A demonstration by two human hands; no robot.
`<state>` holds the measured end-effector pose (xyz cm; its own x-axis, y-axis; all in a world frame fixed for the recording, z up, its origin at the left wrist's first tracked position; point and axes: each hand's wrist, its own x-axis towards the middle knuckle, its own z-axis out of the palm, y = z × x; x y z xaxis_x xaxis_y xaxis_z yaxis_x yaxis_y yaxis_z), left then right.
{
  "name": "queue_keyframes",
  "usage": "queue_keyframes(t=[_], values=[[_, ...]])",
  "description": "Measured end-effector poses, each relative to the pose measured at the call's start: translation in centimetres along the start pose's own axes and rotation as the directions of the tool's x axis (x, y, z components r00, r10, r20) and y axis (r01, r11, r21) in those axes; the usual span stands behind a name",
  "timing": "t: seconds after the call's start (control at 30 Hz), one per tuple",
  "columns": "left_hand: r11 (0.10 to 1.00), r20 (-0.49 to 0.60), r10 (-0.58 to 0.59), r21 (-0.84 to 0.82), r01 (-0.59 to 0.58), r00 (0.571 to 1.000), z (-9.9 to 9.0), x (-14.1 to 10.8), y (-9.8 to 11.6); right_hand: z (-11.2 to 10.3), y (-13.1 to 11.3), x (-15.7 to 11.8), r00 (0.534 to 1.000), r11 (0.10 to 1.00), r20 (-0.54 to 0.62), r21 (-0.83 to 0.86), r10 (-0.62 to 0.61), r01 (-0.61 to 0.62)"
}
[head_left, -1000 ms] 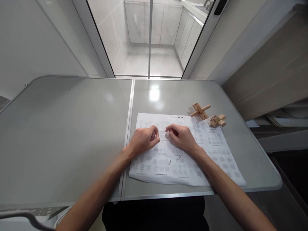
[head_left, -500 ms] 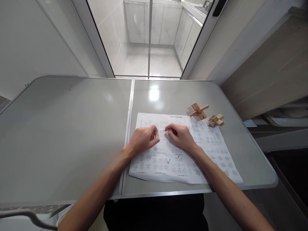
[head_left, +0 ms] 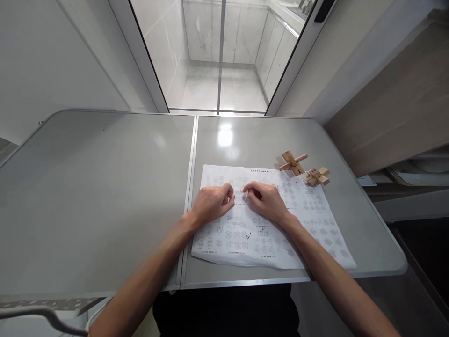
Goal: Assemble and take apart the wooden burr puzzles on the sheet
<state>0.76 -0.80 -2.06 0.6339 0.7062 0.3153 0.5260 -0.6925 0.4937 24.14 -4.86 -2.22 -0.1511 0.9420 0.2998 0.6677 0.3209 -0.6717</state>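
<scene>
Both hands rest on a white printed sheet covered in small diagrams, on the right half of a grey table. My left hand lies near the sheet's left edge with its fingers curled closed and nothing visible in them. A short gap to its right, my right hand is also curled, its index finger bent towards the left hand; no object shows in it. Beyond the right hand, at the sheet's top right, sit a wooden puzzle with a round rod and a smaller interlocked wooden puzzle.
The grey table has a metal seam running front to back, left of the sheet. Behind it stands a glass door with a metal frame. Shelves holding flat items are at the right, past the table's edge.
The whole view has shifted slightly, so everything appears a little further right. The hands and the wooden puzzles keep their places on the table.
</scene>
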Motion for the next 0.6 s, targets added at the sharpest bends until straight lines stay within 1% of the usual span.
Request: queue_keyframes(t=[0.17, 0.27, 0.33, 0.43, 0.5, 0.57, 0.6], values=[[1.0, 0.01, -0.003, 0.007, 0.003, 1.0, -0.1, 0.1, 0.0, -0.3, 0.2, 0.1, 1.0, 1.0, 0.002, 0.008, 0.008, -0.008], [1.0, 0.011, -0.004, 0.008, 0.004, 1.0, 0.0, 0.1, 0.0, -1.5, 0.3, -0.5, 1.0, 1.0, -0.001, -0.031, 0.002, -0.002], [1.0, 0.009, -0.005, 0.007, 0.005, 1.0, 0.0, 0.1, 0.0, -2.9, 0.6, -1.4, 1.0, 0.996, 0.009, -0.086, -0.024, 0.024], [1.0, 0.009, -0.006, 0.002, 0.006, 1.0, -0.1, 0.1, 0.0, -5.7, 1.3, -3.2, 0.998, 0.98, 0.018, -0.184, -0.068, 0.07], [1.0, 0.012, -0.005, -0.002, 0.005, 1.0, -0.2, 0.1, 0.0, -7.7, 2.0, -4.3, 0.997, 0.966, -0.014, -0.252, -0.07, 0.064], [1.0, 0.013, -0.007, -0.005, 0.007, 1.0, -0.3, 0.2, 0.0, -9.7, 2.5, -5.1, 0.997, 0.95, -0.076, -0.311, -0.031, 0.006], [1.0, 0.013, -0.009, -0.007, 0.009, 1.0, -0.3, 0.2, 0.1, -10.7, 2.8, -5.4, 0.989, 0.941, -0.147, -0.334, 0.004, -0.053]])
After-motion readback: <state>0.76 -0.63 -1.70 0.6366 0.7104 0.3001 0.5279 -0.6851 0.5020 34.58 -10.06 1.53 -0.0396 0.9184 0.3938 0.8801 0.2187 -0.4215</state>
